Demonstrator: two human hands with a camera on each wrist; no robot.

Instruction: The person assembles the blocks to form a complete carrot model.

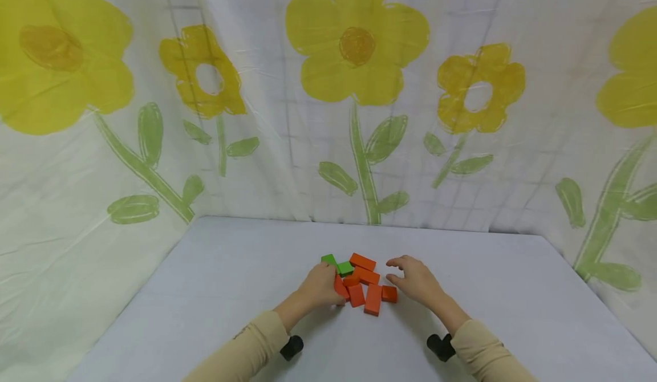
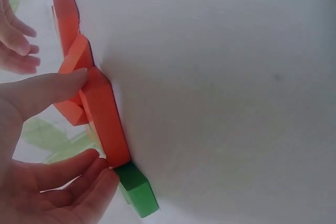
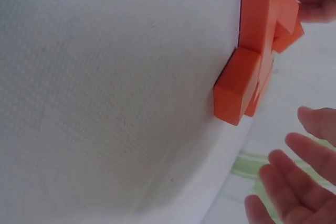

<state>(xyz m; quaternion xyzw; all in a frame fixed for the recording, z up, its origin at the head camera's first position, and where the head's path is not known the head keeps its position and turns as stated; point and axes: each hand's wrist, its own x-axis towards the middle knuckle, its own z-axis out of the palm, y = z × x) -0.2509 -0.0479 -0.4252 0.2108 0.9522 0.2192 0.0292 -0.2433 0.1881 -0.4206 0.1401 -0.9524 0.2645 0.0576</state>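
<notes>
Left hand spans an orange-red block at the left edge of the pile, thumb and fingertips at opposite ends — for steadiness, I judge. Right hand, empty, fingers loosely parted, hovers beside the pile. Beyond the held block — two green blocks, then flower-print curtain.

Smooth, matt orange blocks; finely textured white tabletop.
</notes>
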